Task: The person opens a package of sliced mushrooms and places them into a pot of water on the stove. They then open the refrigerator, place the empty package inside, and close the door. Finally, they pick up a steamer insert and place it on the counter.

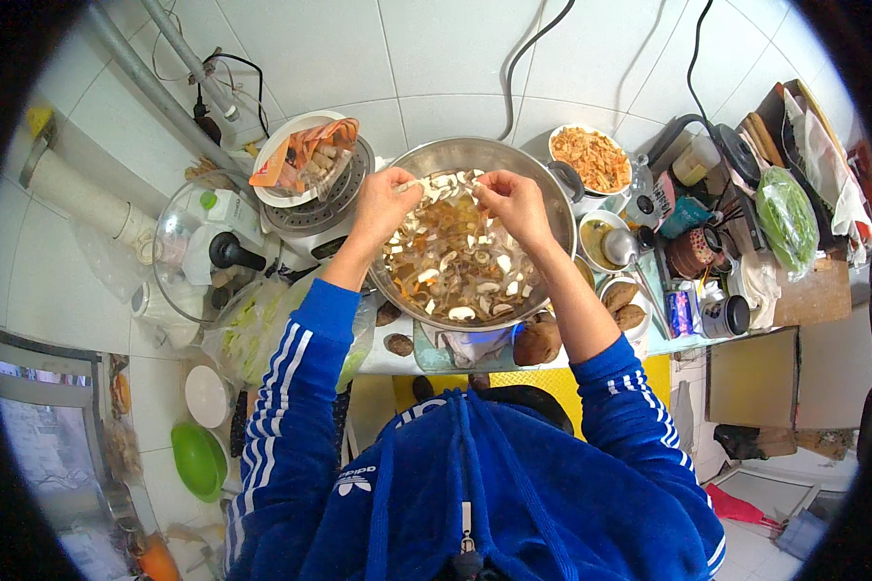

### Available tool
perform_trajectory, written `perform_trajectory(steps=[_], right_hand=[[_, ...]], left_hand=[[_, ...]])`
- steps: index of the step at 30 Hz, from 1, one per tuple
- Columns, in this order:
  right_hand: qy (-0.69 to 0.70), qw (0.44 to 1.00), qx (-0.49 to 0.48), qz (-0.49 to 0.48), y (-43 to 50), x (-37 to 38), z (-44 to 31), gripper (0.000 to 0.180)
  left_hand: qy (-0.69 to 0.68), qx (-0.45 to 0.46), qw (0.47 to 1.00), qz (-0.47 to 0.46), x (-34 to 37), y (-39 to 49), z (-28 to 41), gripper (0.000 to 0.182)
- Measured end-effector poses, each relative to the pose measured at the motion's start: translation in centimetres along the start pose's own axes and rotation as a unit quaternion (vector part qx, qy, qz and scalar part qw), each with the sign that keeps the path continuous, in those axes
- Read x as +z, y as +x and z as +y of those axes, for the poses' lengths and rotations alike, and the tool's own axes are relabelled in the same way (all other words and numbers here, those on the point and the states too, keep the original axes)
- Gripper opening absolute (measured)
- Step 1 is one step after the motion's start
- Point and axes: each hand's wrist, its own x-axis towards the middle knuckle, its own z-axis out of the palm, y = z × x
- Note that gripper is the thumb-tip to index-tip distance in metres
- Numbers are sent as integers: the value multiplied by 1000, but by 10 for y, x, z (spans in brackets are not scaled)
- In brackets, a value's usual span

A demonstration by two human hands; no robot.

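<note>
A wide steel pot (563, 269) holds brown broth with sliced mushrooms (461, 313), translucent strands and orange shreds. Both my hands are over its far half, a short gap between them. The fingers of my left hand (386, 207) pinch a pale piece that looks like mushroom. On the other side, my right hand (514, 207) has its thumb and fingertips closed on what seems another mushroom piece, mostly covered by the fingers. White mushroom slices (447, 187) lie clustered between the two hands.
Right of the pot stand a bowl of orange-brown pieces (590, 156), a bowl of yellowish liquid (594, 240) and a steel ladle (620, 247). Brown tubers (538, 343) lie at the counter's front edge. Leftward are a glass lid (189, 287), bagged greens (261, 334) and a perforated steamer tray (334, 207).
</note>
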Motion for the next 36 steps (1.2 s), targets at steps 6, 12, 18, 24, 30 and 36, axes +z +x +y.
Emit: perform_trajectory(steps=[6,12,18,24,30,36], right_hand=[[-6,989,-103,-105,2,6,3,38],[50,989,-111,-80,-2,15,2,23],[4,993,-109,-46,-8,20,-3,18],[-60,995,-80,-3,-10,17,-10,9],[-70,993,-51,78,8,-6,3,14],[-232,966,-115,15,10,-8,11,38]], left_hand=[[-214,-77,969,-95,12,-9,8,10],[-220,-93,962,-133,19,-12,19,10],[-163,-80,971,-153,20,-14,16,11],[-248,-79,940,-219,9,-15,16,14],[-311,-125,918,-212,-19,-18,8,25],[-361,-98,893,-251,-20,-16,3,28]])
